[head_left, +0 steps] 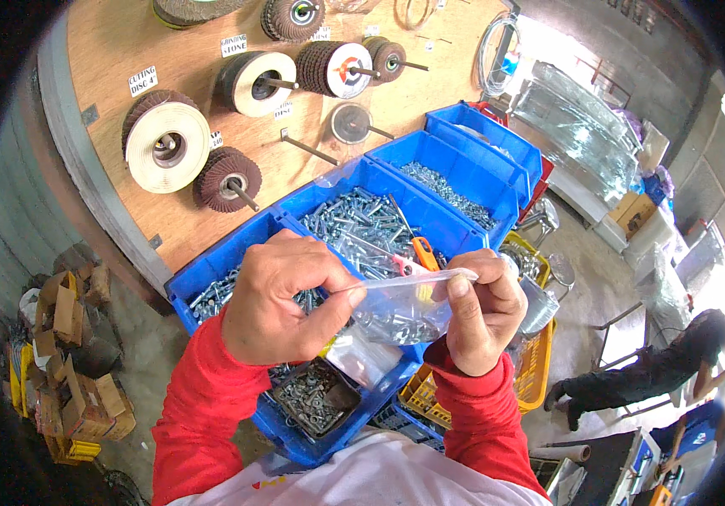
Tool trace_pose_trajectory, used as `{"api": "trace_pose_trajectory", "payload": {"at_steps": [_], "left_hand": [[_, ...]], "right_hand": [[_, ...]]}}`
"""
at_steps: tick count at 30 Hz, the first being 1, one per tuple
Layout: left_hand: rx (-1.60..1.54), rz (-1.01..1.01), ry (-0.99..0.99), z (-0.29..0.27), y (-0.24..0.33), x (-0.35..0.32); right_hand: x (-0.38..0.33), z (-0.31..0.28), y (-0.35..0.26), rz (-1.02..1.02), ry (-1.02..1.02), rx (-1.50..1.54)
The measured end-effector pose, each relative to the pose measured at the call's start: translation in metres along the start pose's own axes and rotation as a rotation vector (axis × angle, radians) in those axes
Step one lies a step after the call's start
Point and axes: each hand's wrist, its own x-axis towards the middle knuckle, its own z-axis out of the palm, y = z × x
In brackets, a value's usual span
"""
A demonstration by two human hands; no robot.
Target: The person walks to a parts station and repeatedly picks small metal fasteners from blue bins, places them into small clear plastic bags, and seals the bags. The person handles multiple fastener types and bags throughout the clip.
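Observation:
A clear plastic bag is stretched by its top edge between my two hands above the blue bins. My left hand pinches the left end of that edge between thumb and forefinger. At the other end, my right hand grips it with thumb and curled fingers. Small metal pieces show at the bag's bottom; I cannot tell whether they are inside or behind it. Below lies a blue bin of bolts, with an orange-handled tool on top. A dark tray of small metal fasteners sits nearer my body.
A wooden board at the far left carries abrasive discs on protruding pegs. Another blue bin holds smaller fasteners. A yellow crate stands at right. Cardboard boxes lie on the floor at left. Another person is at far right.

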Motion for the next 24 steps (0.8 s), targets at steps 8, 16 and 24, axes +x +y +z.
{"api": "trace_pose_trajectory", "payload": {"at_steps": [8, 16, 24], "left_hand": [[-0.168, -0.023, 0.055, 0.018, 0.004, 0.004], [0.022, 0.072, -0.09, 0.023, 0.001, 0.003], [-0.061, 0.018, -0.16, 0.024, -0.008, -0.004]], "right_hand": [[-0.004, 0.002, -0.006, 0.035, 0.013, 0.019], [-0.006, -0.006, -0.007, 0.144, -0.34, -0.186], [-0.013, -0.015, -0.007, 0.1, -0.343, -0.373]]}}
